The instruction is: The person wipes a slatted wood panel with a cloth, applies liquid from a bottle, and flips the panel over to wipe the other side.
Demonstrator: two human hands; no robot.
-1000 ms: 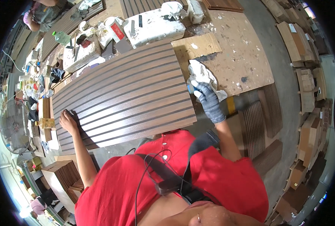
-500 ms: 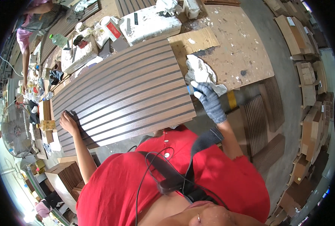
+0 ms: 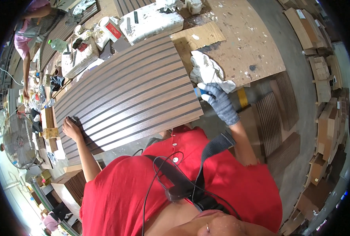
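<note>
A brown wood-look panel (image 3: 131, 86) with dark parallel grooves lies in front of me. My left hand (image 3: 72, 129) is bare and rests on its left end, fingers stretched over the surface, with a dark patch beside them. My right hand (image 3: 220, 104), in a grey knit glove with white fingertips, is at the panel's right edge. Its fingers are bent together close to a small blue thing (image 3: 201, 91), whose kind I cannot make out. Just beyond that hand lies a crumpled white cloth (image 3: 207, 70).
Beyond the panel stand a paint-smeared white block (image 3: 153, 24), a white-and-red container (image 3: 111, 29) and a green-tinted bottle (image 3: 58, 44). A stained board (image 3: 249, 47) covers the far right. Grooved panels (image 3: 268, 122) lie lower right; a fan (image 3: 18, 139) stands left. Another person (image 3: 23, 45) works far left.
The whole view has shifted slightly. My right hand sits a little nearer to me relative to the white cloth. My left hand keeps its place on the panel.
</note>
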